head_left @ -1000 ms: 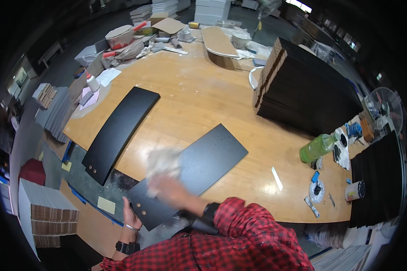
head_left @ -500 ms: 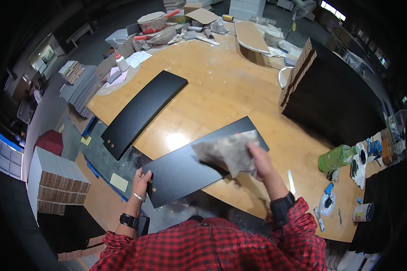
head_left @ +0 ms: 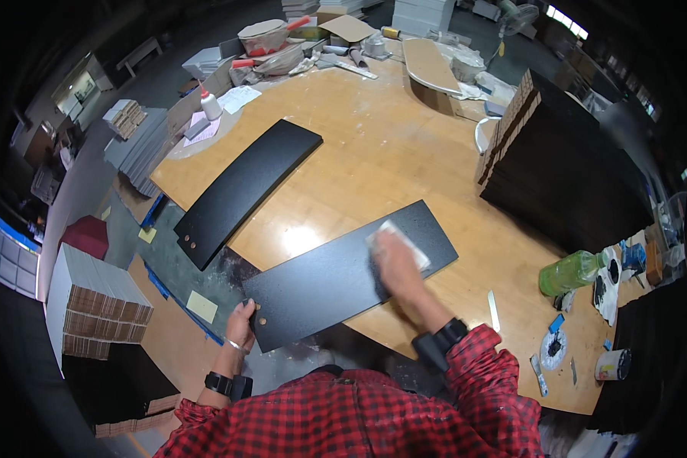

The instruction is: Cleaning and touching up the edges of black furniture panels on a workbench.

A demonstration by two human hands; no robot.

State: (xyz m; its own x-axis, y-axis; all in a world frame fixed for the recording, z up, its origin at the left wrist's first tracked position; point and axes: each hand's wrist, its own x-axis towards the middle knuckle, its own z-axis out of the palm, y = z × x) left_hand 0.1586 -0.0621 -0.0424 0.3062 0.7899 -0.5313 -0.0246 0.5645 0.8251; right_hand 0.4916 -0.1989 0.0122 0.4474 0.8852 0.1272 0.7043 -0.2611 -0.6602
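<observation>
Black panel [head_left: 343, 278] flat on wooden worktop [head_left: 382, 160], near end overhanging edge. Right hand [head_left: 395, 259] presses pale cloth [head_left: 401, 240] onto panel, fingers flat over it. Left hand [head_left: 240, 324] grips panel's near corner, fingers closed on edge. Second black panel [head_left: 244, 191] lies apart, farther left. Green bottle [head_left: 572, 271] lies at right, contents indiscernible; white tub [head_left: 611, 365] nearby.

I count two loose black panels [head_left: 349, 275] [head_left: 246, 188], one cloth [head_left: 398, 243], one green bottle [head_left: 574, 271], one panel stack [head_left: 565, 172].
</observation>
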